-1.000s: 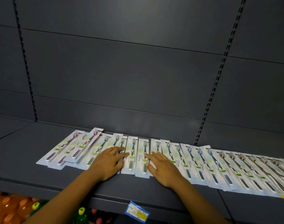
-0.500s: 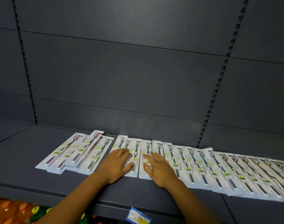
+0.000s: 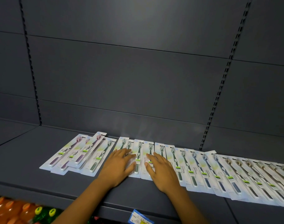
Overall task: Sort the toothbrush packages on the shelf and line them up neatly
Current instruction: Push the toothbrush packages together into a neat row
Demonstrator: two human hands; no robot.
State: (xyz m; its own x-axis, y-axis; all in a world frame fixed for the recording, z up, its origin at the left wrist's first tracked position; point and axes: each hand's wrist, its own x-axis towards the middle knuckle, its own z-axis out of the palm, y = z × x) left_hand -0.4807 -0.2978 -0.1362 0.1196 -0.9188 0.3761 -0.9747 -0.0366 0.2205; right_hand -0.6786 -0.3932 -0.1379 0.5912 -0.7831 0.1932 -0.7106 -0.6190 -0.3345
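Several white toothbrush packages lie flat in a row along the dark grey shelf [image 3: 33, 160]. At the left, a loose overlapping group [image 3: 76, 154] holds purple brushes and one green brush. In the middle are green-brush packages [image 3: 138, 152], to the right blue-handled packages [image 3: 207, 168], and at the far right brown-bristled packages [image 3: 257, 178]. My left hand [image 3: 117, 166] rests flat with straight fingers on the middle green packages. Beside it, my right hand [image 3: 162, 171] presses flat on the neighbouring packages. A narrow gap separates the left group from the middle packages.
The shelf's back wall [image 3: 130, 81] is bare grey panel with two slotted uprights. A blue and yellow price tag [image 3: 140, 219] hangs on the shelf's front edge. Orange and green drink bottles [image 3: 16, 212] stand on the level below, at the lower left.
Both hands have slid the middle green packages to the right, opening a gap beside the left group. The view has shifted slightly.
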